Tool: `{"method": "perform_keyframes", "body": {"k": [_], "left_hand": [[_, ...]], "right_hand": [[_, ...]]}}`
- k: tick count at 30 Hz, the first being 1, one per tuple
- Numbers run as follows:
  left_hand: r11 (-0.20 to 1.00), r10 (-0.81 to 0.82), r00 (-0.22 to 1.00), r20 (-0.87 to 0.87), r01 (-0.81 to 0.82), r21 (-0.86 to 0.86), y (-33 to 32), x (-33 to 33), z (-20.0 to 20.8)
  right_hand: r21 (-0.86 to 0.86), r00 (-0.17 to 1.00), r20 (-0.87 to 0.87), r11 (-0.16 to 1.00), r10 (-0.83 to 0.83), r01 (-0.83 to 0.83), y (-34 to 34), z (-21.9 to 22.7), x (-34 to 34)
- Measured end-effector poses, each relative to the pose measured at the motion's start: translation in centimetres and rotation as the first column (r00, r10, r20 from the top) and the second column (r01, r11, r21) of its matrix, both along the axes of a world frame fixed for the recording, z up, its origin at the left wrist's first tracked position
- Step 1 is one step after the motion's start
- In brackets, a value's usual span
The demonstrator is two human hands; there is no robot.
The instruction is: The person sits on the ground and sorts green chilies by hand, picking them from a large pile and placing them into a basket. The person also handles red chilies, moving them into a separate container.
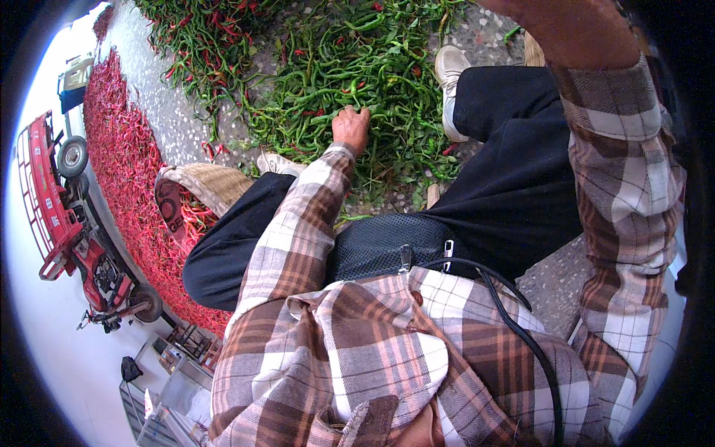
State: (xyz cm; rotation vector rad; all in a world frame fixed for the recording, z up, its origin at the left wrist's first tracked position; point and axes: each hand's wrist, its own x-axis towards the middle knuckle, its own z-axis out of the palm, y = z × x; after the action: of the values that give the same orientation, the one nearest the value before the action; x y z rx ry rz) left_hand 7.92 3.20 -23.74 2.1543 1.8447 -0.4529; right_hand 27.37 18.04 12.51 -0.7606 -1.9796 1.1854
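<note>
Green chilli peppers (328, 78), one loose leafy heap, head view: spread on a speckled floor (182, 138), lying beneath and beyond the bent fingers of the left hand (350, 128), which is lowered at the heap's near side; whether a pepper is pinched cannot be told. Right forearm (577, 33) raised, its hand cut off by the upper edge; red peppers (123, 134) spread at left, beyond a woven basket (216, 182).

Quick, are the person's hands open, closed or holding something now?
Left hand: fingers bent over the green chili peppers; whether it grips any cannot be told.
Right hand: out of view beyond the top edge, so its state cannot be told.
</note>
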Motion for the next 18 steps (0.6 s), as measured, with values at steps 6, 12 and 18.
{"method": "perform_keyframes", "body": {"k": [6,12,18], "left_hand": [[0.992,-0.010,1.000,0.011,0.011,-0.129,1.8,-2.7,2.4],[0.962,0.272,0.844,0.462,-0.224,-0.156,-0.3,-7.0,8.8],[0.659,0.665,-0.025,0.746,-0.452,-0.602,-0.4,-11.3,16.8]], "right_hand": [[-0.057,1.000,0.008,0.998,0.003,-0.003,0.3,0.2,0.0],[-0.285,0.983,0.180,0.958,0.034,0.019,1.6,1.0,-0.8],[-0.366,0.980,0.066,0.919,0.186,-0.149,2.3,-3.3,-3.5]]}}
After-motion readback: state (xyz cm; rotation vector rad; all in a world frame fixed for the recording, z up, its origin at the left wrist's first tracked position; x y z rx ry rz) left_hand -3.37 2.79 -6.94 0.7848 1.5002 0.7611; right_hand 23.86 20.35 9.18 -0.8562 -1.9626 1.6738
